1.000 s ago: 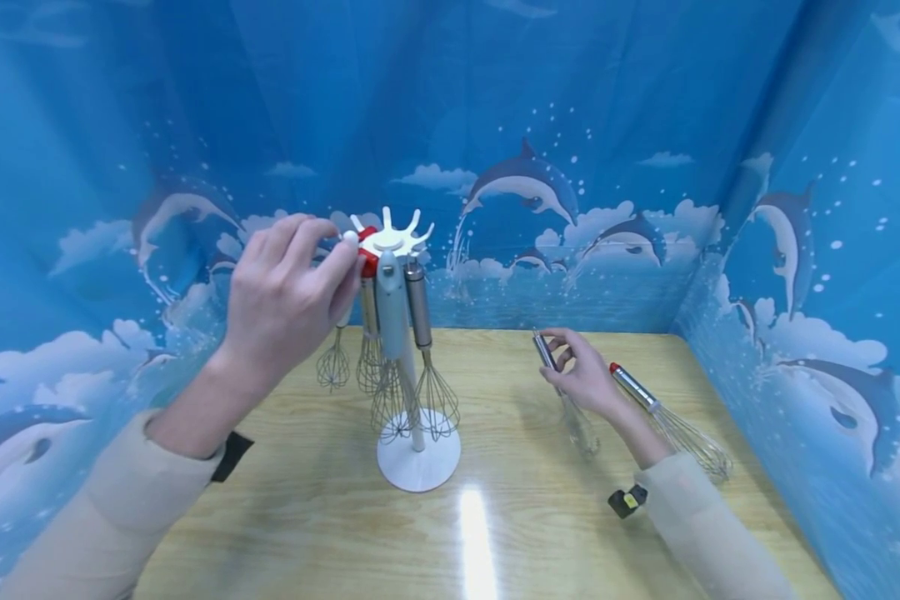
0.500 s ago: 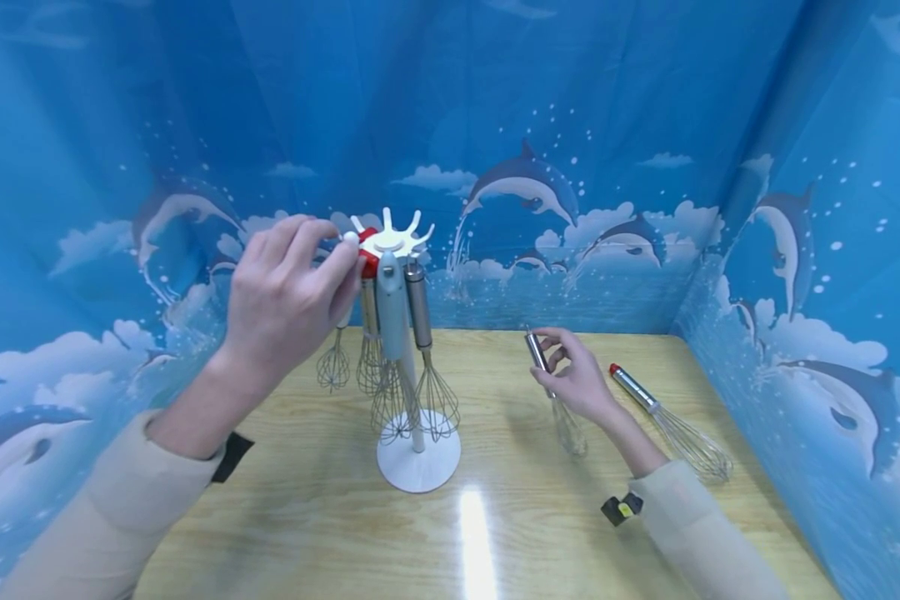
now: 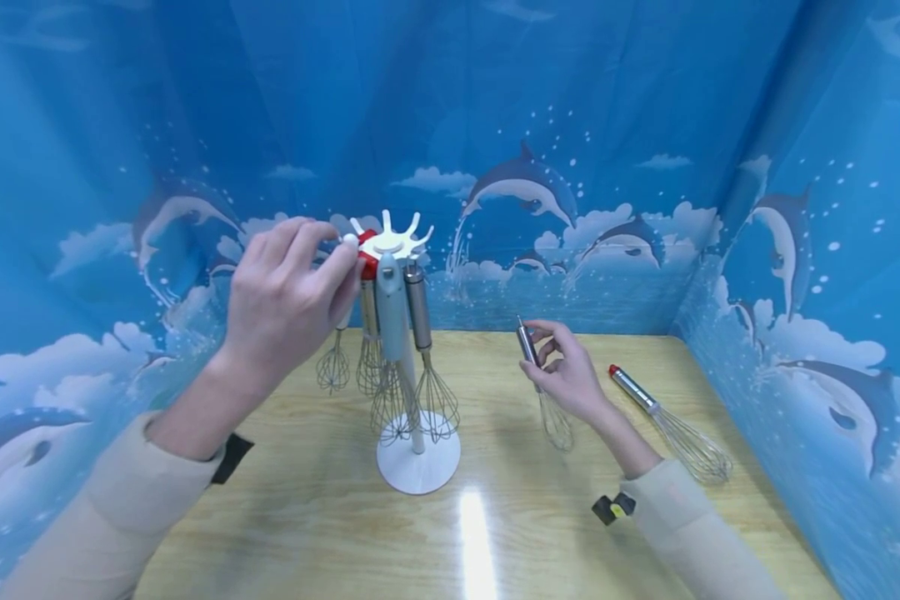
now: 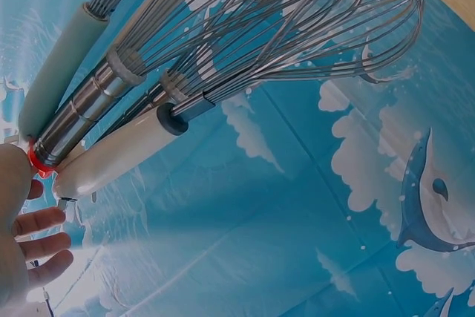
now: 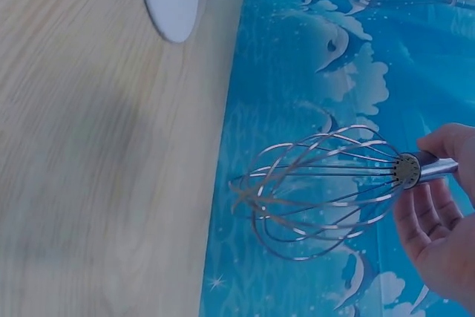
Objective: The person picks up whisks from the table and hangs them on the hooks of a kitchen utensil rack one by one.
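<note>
My left hand is at the top of a white whisk stand, thumb and forefinger pinching the rounded tip of one of its hook arms. Several whisks hang from the hooks: one with a red-topped steel handle, one with a blue-grey handle, one with a plain steel handle. A cream-handled whisk hangs right by the left fingers in the left wrist view. My right hand holds a small steel whisk by its handle, hanging loop up, wires down over the table.
Right of the right forearm lies another whisk with a red-tipped steel handle, on the wooden table. A blue dolphin-print curtain encloses the back and sides. Wrist straps with black pieces show on both arms.
My right hand has moved left and slightly up with the small whisk, toward the stand; the whisk now stands a bit more upright. The left hand stays at the hook arm.
</note>
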`<state>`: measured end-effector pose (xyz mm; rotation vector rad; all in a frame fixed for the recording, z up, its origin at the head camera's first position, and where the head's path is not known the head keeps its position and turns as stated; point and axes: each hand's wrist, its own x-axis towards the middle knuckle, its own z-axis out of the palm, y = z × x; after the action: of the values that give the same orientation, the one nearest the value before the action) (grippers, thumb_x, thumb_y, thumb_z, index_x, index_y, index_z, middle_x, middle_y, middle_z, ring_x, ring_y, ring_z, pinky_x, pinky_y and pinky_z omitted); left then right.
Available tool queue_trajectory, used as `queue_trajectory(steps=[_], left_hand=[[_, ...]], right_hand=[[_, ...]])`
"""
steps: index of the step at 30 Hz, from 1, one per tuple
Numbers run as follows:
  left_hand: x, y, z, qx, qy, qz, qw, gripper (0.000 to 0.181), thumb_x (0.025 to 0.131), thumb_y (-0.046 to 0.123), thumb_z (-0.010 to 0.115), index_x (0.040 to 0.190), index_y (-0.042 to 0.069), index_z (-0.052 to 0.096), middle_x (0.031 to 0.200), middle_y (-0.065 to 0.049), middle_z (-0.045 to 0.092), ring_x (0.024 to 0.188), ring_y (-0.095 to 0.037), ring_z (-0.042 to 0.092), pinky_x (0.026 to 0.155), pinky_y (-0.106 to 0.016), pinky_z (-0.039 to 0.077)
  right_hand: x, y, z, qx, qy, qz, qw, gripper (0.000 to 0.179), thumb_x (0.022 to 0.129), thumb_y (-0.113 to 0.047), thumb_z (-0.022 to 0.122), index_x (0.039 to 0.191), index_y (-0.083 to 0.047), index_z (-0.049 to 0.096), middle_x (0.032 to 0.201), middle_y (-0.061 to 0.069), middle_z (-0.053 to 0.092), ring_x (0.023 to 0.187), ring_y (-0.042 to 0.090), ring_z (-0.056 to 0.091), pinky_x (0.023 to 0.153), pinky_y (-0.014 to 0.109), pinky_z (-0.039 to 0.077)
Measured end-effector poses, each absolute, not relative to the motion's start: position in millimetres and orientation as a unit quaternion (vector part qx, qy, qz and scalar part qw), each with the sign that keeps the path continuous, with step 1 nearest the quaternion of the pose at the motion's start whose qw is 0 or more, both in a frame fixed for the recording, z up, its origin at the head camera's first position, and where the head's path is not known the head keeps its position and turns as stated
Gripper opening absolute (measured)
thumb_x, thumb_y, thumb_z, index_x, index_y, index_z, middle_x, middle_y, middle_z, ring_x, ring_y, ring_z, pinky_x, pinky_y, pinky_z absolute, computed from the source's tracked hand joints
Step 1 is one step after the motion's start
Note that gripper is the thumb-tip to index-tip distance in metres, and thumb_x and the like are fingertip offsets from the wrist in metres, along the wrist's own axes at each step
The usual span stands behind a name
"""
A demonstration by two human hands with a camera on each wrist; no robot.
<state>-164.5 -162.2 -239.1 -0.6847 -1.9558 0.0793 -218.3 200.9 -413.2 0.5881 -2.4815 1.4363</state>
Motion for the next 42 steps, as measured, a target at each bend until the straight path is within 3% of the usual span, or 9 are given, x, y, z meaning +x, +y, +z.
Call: queue_trajectory(steps=[13, 35, 42], left_hand=[[-164.1, -162.2, -238.8, -0.286, -0.812, 0.031, 0.508, 0.018, 0.104, 0.016, 0.061, 0.103, 0.001, 0.070, 0.105, -0.023, 0.073, 0.099, -0.042, 0.068, 0.077, -0.051, 0.061], [-164.3, -162.3, -239.6, -0.284, -0.811, 0.031, 0.511, 0.017, 0.103, 0.015, 0.061, 0.102, 0.000, 0.070, 0.105, -0.023, 0.073, 0.099, -0.042, 0.068, 0.077, -0.051, 0.061], [-163.7, -162.4, -239.2, -0.283, -0.813, 0.035, 0.508, 0.017, 0.103, 0.015, 0.061, 0.102, 0.000, 0.070, 0.105, -0.023, 0.073, 0.100, -0.042, 0.069, 0.078, -0.051, 0.062]], right_hand=[[-212.4, 174.9, -392.1, 0.250, -0.799, 0.519, 0.174, 0.060, 0.086, 0.010, 0.077, 0.142, -0.005, 0.059, 0.115, 0.019, 0.060, 0.082, 0.010, 0.057, 0.061, 0.018, 0.057], [-204.5, 139.6, -357.9, 0.309, -0.763, 0.519, 0.230, 0.057, 0.087, 0.007, 0.077, 0.140, -0.003, 0.059, 0.113, 0.019, 0.059, 0.083, 0.008, 0.058, 0.061, 0.019, 0.058], [-202.7, 133.5, -348.8, 0.315, -0.758, 0.516, 0.242, 0.058, 0.086, 0.008, 0.078, 0.140, -0.002, 0.059, 0.113, 0.020, 0.059, 0.082, 0.013, 0.059, 0.061, 0.020, 0.057]])
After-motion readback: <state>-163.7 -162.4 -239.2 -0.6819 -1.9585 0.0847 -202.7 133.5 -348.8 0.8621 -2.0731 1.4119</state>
